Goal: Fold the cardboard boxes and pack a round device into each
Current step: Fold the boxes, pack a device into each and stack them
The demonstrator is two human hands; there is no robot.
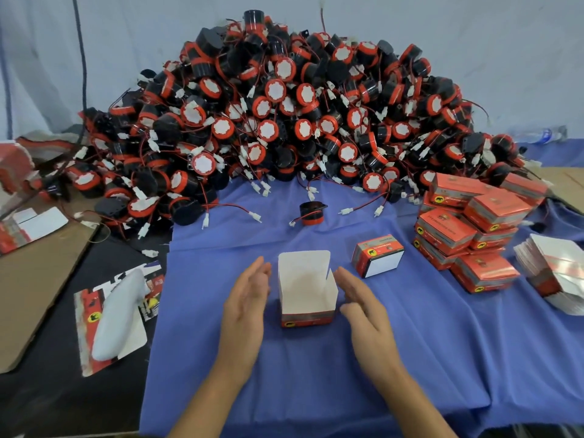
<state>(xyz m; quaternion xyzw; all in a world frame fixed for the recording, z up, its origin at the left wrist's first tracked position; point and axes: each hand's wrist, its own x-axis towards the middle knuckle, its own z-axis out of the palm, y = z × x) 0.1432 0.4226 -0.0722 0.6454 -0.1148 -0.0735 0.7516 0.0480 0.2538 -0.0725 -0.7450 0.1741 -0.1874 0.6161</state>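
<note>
- Blue cloth (pixel 316 390) covers the worktop from the near edge to the far heap; to its left lies a dark surface.
- Both forearms reach in from the bottom. The left hand (pixel 246 308) and the right hand (pixel 363 311) are held with fingers straight and close together, palms facing each other and gripping nothing.
- Between the palms stands the open box (pixel 306 292), upright on the cloth. Its lid flap is raised at the far side, its white inner walls show, and a red printed band runs along its near face.
- The left hand sits just beside the box with a sliver of cloth between. The right fingertips come very close to the box's right wall, though contact is hard to judge from this angle.
- On the dark surface to the left, a white oblong object (pixel 117 320) lies across a flat printed blank (pixel 91 311). A brown cardboard sheet (pixel 38 279) lies further left.
- Just beyond the open box to the right, a closed box (pixel 377 256) lies on the cloth with a white end facing the camera.
- At the right edge is a stack of flat blanks (pixel 550 276), and beside it a pile of closed red boxes (pixel 467 235).
- A single round device (pixel 311 213), black with a red band and a thin wire, lies alone on the cloth beyond the open box and well apart from both hands.
- Behind it rises a heap of round devices (pixel 284 121), black and red with white faces and tangled wires.
- A pale backdrop (pixel 474 42) closes the view.
</note>
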